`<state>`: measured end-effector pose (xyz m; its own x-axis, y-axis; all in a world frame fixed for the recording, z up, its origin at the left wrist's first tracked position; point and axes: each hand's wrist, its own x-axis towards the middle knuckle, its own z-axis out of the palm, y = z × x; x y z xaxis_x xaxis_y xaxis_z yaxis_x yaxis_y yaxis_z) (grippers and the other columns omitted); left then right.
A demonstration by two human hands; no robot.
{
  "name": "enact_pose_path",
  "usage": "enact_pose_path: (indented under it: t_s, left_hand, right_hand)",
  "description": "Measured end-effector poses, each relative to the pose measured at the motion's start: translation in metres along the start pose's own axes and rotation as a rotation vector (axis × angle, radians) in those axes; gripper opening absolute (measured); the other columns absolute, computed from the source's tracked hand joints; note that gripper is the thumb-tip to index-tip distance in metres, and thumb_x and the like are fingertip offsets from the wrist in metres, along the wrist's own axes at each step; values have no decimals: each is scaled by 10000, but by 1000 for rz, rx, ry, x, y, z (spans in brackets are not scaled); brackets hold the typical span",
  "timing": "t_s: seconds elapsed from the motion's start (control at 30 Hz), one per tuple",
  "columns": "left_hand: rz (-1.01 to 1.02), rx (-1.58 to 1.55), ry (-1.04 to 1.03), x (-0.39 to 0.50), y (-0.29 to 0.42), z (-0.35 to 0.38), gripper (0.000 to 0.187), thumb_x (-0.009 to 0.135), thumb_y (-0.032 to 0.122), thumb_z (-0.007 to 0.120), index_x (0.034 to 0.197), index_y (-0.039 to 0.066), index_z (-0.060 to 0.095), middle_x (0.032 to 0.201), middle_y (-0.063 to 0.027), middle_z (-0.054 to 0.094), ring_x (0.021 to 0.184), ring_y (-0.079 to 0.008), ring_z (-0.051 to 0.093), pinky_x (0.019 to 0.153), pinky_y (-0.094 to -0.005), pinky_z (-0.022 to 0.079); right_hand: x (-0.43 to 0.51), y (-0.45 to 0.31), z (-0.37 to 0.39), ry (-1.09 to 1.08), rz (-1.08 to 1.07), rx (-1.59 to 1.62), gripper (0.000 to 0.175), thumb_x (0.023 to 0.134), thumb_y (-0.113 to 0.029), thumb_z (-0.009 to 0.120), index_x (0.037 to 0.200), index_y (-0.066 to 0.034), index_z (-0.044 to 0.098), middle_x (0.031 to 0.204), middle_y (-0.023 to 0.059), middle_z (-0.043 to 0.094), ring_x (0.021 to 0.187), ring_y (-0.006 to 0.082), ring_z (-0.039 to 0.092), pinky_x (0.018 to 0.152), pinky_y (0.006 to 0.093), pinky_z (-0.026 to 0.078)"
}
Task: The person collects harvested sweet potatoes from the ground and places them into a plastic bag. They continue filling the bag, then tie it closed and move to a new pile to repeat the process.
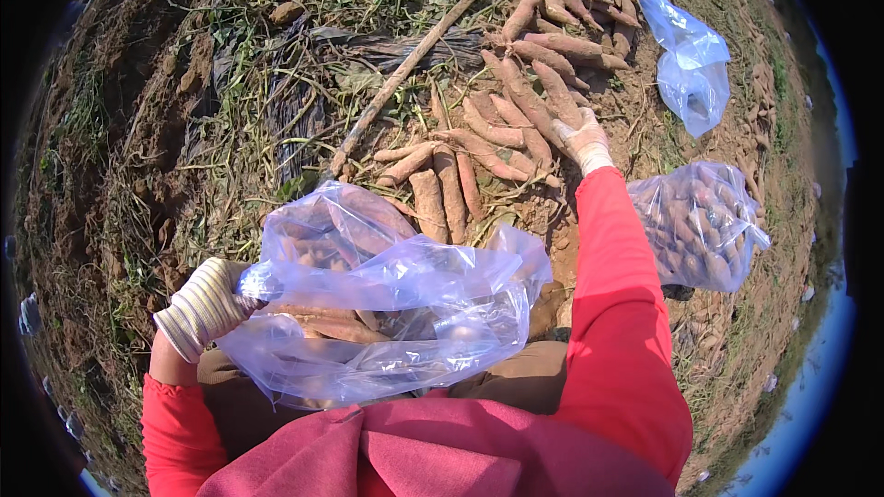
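My left hand, in a striped knit glove, grips the bunched edge of a clear plastic bag in front of me. Sweet potatoes show inside the bag through its film and mouth. My right hand, also gloved, reaches forward and has its fingers on the near end of a sweet potato at the right side of the pile. More sweet potatoes lie on the soil just beyond the bag. The fingertips of my right hand are partly hidden.
A long wooden stick lies slanting left of the pile. On the right are a filled, tied plastic bag and a crumpled plastic bag. Cut vines and black plastic film cover ground to the left.
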<state>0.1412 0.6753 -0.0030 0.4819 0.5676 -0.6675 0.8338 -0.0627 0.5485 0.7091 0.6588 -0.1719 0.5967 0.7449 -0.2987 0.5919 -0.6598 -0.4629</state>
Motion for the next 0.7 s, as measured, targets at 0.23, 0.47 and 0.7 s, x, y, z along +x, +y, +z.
enact_pose_path:
  t_s: [0.23,0.47,0.7]
  left_hand:
    - [-55,17,23,-2,5,-4,300,797,236,674,966,-12,679,692,-218,622,556,-304,551,604,-378,489]
    - [-53,128,78,-6,2,-5,338,797,248,684,1030,3,678,745,-205,661,634,-341,621,642,-392,504]
    - [-21,-103,192,-10,-16,3,457,791,235,745,1140,-37,629,880,-124,706,743,-181,646,693,-333,519]
  right_hand:
    - [13,60,48,-259,63,330,989,651,-300,866,1443,-45,332,1311,181,546,1139,255,572,943,346,475]
    - [-25,28,62,-113,29,20,1047,646,-300,788,1505,-154,209,1289,198,559,1185,306,558,1000,350,431]
    - [-148,18,-42,-129,-63,620,771,674,-88,766,1354,-34,406,1175,112,616,1031,226,599,901,318,479]
